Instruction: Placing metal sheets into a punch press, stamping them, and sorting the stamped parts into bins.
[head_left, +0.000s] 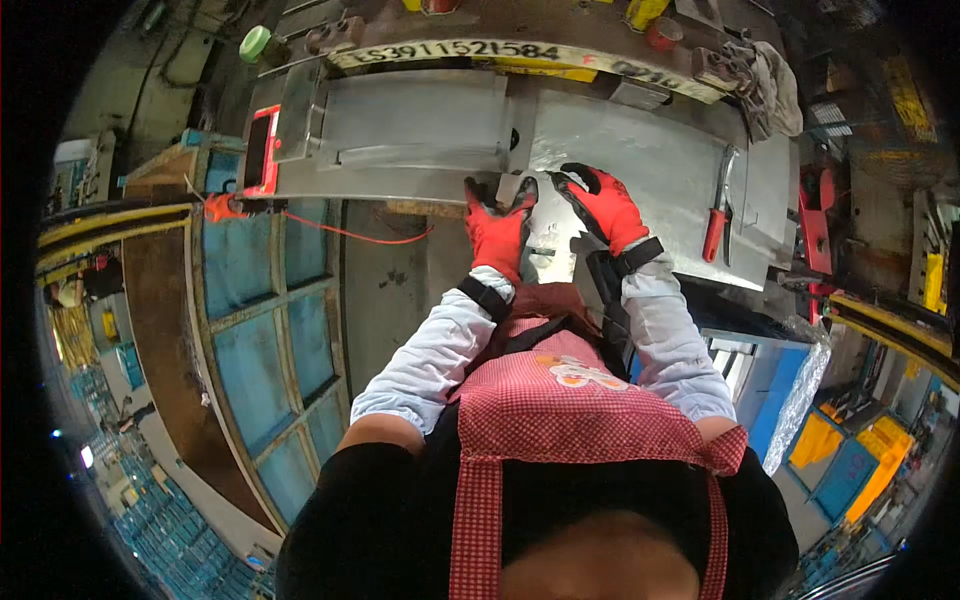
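My left hand (497, 228), in a red glove with dark fingertips, grips a small flat grey metal piece (509, 188) between thumb and fingers at the front edge of the metal work surface (400, 182). Just to its right, my right hand (608, 207) wears a matching glove. Its fingers are curled together over the shiny metal sheet (650, 165); whatever they may hold is hidden. Farther right on that sheet lies a pair of red-handled pliers or cutters (714, 235).
A red-framed device (262, 150) sits at the surface's left end, with a red cord (350, 234) below it. Blue framed panels (265, 340) stand on the left. A rusty machine beam (540, 58) crosses behind, and a grey cloth (775, 90) hangs at its right.
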